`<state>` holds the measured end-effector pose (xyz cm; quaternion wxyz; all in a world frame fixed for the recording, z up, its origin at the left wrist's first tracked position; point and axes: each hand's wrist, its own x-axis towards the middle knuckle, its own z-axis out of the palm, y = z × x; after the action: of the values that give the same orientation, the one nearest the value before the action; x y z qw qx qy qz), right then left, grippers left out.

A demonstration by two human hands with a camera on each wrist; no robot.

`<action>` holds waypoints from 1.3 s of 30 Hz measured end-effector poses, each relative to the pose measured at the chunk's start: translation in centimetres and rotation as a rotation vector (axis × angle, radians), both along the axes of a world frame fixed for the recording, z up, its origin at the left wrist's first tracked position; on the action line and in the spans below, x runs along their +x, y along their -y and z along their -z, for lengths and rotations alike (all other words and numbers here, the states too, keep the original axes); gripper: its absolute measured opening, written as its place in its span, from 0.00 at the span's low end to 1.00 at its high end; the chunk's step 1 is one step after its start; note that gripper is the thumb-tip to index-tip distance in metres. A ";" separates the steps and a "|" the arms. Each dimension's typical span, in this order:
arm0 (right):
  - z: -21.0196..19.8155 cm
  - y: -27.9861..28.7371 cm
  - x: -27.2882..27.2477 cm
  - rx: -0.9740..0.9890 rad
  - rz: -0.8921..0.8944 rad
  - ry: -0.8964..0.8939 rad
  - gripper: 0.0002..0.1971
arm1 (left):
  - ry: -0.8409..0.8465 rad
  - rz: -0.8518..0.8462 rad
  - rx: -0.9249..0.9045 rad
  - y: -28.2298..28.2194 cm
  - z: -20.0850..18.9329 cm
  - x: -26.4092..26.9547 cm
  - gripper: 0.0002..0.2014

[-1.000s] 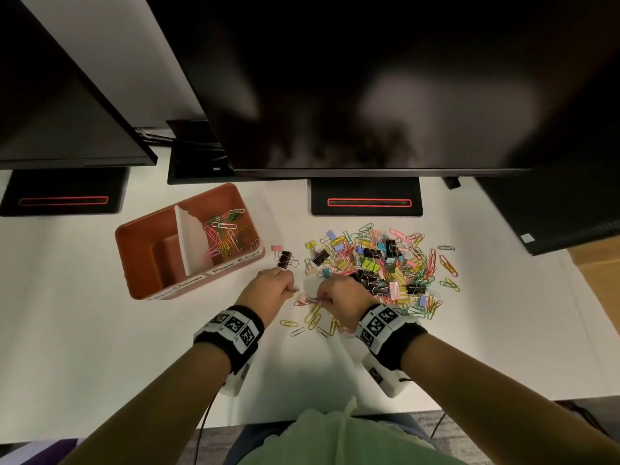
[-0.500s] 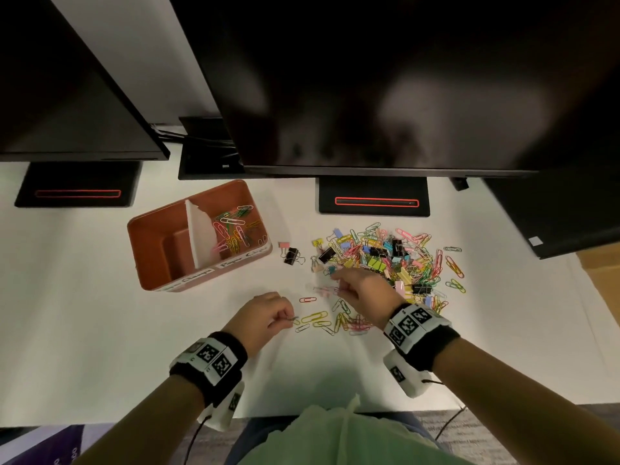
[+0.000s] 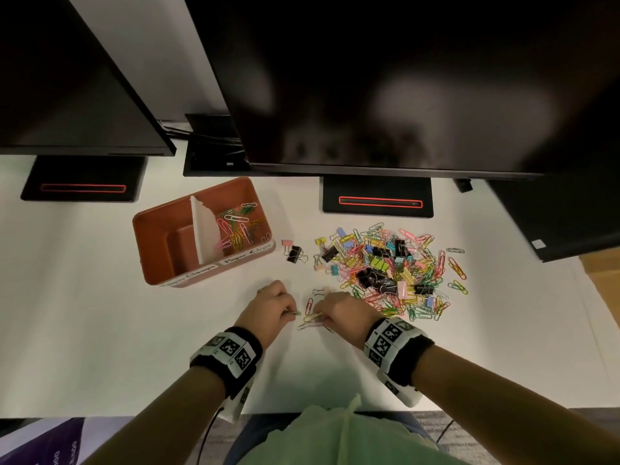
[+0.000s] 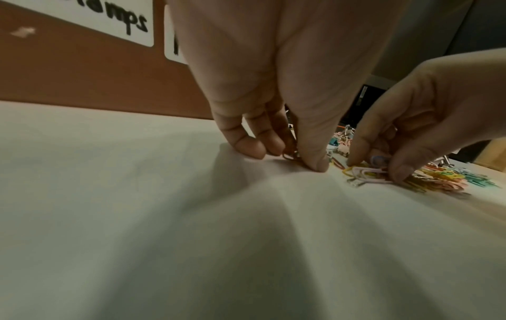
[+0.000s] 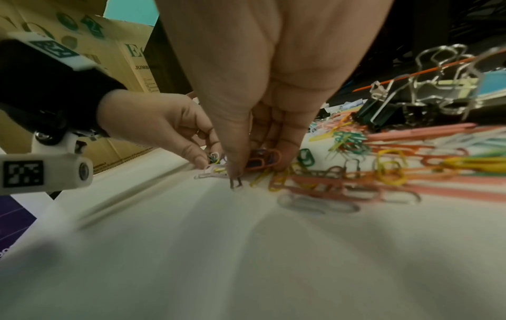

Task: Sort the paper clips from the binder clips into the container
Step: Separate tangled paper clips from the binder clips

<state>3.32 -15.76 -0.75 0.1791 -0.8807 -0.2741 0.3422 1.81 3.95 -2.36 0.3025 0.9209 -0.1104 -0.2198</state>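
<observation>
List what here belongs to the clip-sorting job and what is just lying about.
Job:
- left hand, pinching paper clips
- right hand, gathering paper clips
- mixed pile
- container
- two stray binder clips

Lying about:
- monitors
- monitor stands
- cardboard box

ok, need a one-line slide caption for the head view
Both hands, left hand and right hand, pick coloured wire paper clips off the white table beside the divided orange container.
</observation>
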 end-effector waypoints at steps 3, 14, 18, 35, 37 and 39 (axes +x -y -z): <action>0.2 -0.5 0.3 -0.013 0.031 0.017 0.09 | -0.006 0.019 0.024 0.1 0.0 0.1 0.04; 0.1 -1.3 1.2 -0.101 0.019 -0.004 0.10 | -0.025 -0.039 0.033 0.3 0.1 0.0 0.06; -0.1 -1.4 1.3 -0.113 -0.016 0.003 0.10 | -0.022 -0.023 0.031 0.5 -0.1 -0.1 0.06; -9.3 -12.0 12.5 0.265 0.274 0.171 0.11 | 0.243 -0.503 0.143 -7.3 -11.4 8.3 0.18; -9.0 -11.8 12.5 0.312 0.299 0.173 0.17 | 0.338 -0.447 0.150 -6.6 -12.1 7.7 0.20; -8.7 -10.1 11.6 0.356 0.289 0.222 0.18 | 0.394 -0.389 0.076 -5.5 -12.4 6.6 0.17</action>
<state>14.92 -5.61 7.97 0.3473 -0.8975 -0.2193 0.1605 8.37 9.50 10.07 0.2770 0.9604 0.0203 0.0216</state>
